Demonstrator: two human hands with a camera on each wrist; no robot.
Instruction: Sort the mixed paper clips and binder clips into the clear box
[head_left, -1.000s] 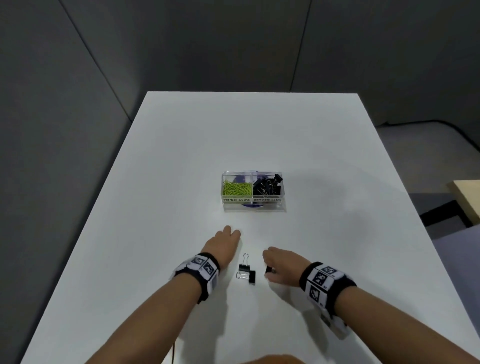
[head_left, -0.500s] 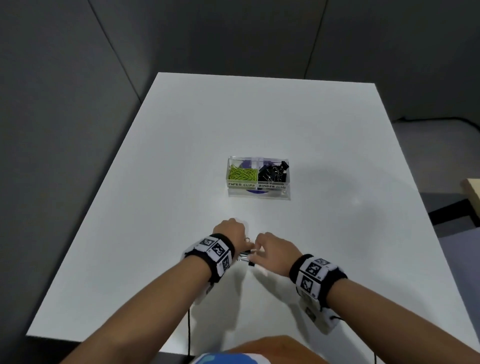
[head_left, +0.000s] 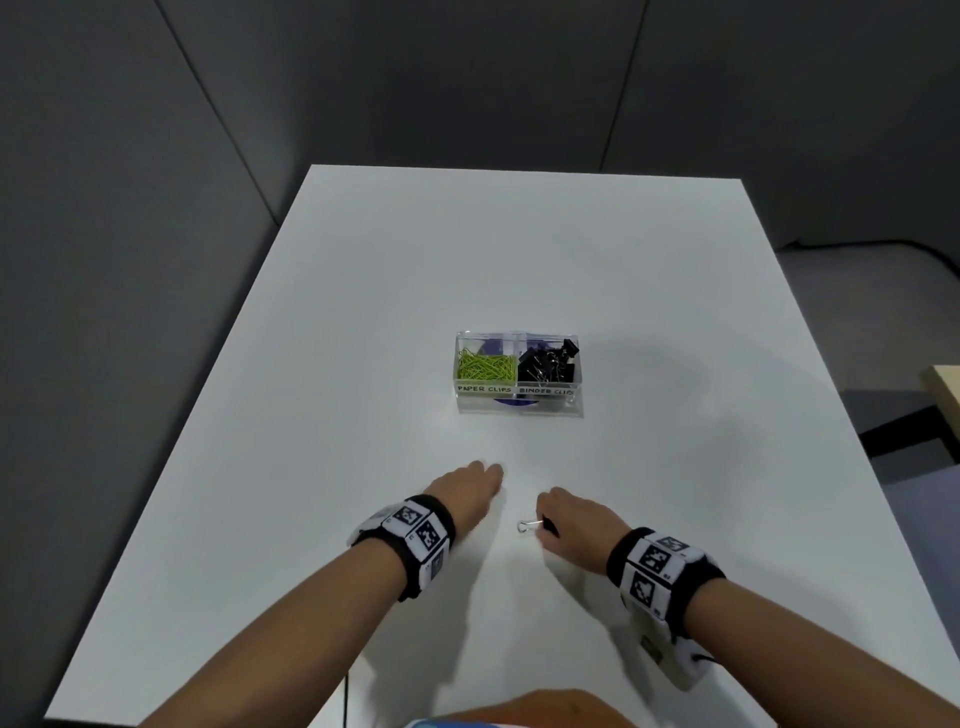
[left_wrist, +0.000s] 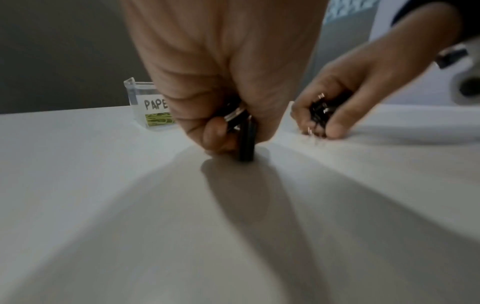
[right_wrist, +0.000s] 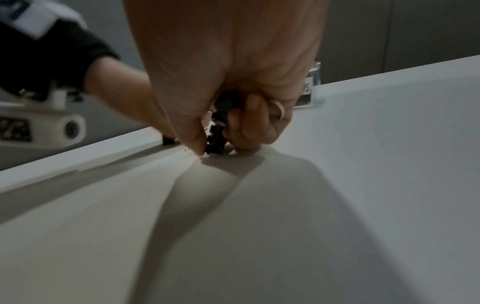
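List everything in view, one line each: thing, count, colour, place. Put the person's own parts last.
table: one, white, fills the middle of the head view.
clear box: one, transparent, two labelled compartments, mid-table beyond the hands.
paper clips: a heap, green, in the box's left compartment.
boxed binder clips: a heap, black, in the box's right compartment.
held binder clips: more than one, black with silver handles, in the right hand.
single binder clip: one, black, in the left hand, touching the table.
wristbands: two, black and white markers, one on each wrist.
left hand: grips the single binder clip.
right hand: holds the held binder clips, low over the table.
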